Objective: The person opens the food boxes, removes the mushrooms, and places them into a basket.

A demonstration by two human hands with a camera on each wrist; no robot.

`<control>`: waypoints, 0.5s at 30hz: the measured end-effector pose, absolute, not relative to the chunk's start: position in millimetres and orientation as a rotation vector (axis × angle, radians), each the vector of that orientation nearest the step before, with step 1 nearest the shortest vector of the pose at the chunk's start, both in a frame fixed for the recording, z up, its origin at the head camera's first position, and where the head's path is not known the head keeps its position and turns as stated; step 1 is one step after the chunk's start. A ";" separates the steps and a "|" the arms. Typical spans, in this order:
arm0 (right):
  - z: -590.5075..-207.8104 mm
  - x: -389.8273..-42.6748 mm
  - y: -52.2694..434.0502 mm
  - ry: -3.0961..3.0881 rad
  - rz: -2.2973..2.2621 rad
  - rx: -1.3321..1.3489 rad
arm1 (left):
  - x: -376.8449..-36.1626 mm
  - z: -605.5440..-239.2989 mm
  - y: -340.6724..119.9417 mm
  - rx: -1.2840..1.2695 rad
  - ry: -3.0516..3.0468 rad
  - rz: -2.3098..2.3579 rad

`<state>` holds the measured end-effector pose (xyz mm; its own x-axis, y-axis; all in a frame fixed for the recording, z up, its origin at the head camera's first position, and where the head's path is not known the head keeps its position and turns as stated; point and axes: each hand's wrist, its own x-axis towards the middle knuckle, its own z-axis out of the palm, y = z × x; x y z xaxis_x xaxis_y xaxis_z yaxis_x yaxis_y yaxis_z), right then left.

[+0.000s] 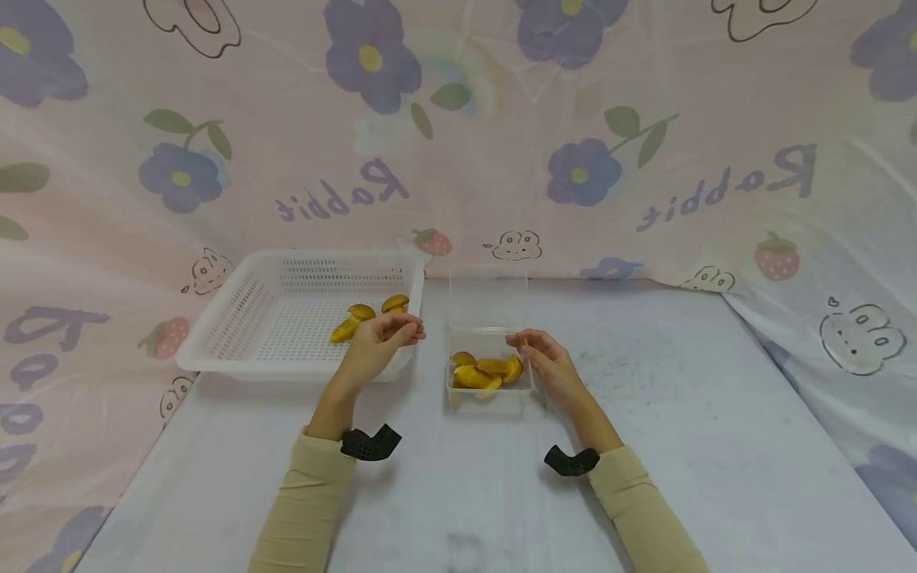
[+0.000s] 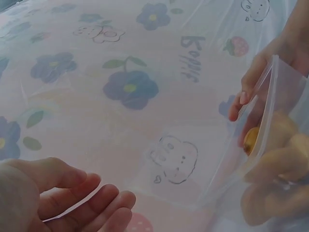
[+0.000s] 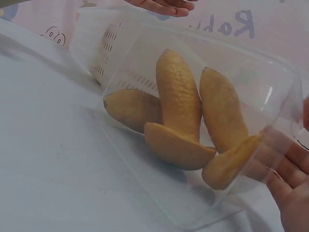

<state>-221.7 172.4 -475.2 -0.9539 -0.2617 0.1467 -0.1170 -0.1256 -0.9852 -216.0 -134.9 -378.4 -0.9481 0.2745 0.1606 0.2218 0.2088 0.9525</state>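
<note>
At the left, two yellow pieces (image 1: pixel 365 315) are left lying in the white basket (image 1: pixel 236 318). Above its near rim the left hand (image 1: pixel 376 342) is held with fingers loosely curled and nothing gripped. Next, the clear box (image 1: pixel 490 398) — lid raised, several yellow pieces inside — is steadied by the right hand (image 1: pixel 548 362), whose relaxed fingers are laid against its right wall.

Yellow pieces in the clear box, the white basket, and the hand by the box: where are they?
yellow pieces (image 3: pixel 178 96), right wrist view, middle of the upright piece.
white basket (image 1: pixel 215 322), head view, left perforated wall.
right hand (image 1: pixel 548 364), head view, back of the hand.
</note>
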 end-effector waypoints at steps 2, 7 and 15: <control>-475.2 -221.6 172.4 2.006 -2.245 -0.436 | -215.1 -378.5 -130.5 0.516 2.424 1.867; -475.1 -221.2 172.9 2.005 -2.246 -0.436 | -215.1 -377.7 -120.6 0.571 2.416 1.845; -476.5 -222.5 172.7 2.002 -2.244 -0.443 | -215.2 -377.4 -106.7 0.611 2.364 1.822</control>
<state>-222.5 172.7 -476.5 -0.9525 -0.2665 0.1477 -0.1165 -0.1292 -0.9847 -215.2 -106.7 -377.4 -0.9153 0.3672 0.1656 0.2537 0.2061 0.9451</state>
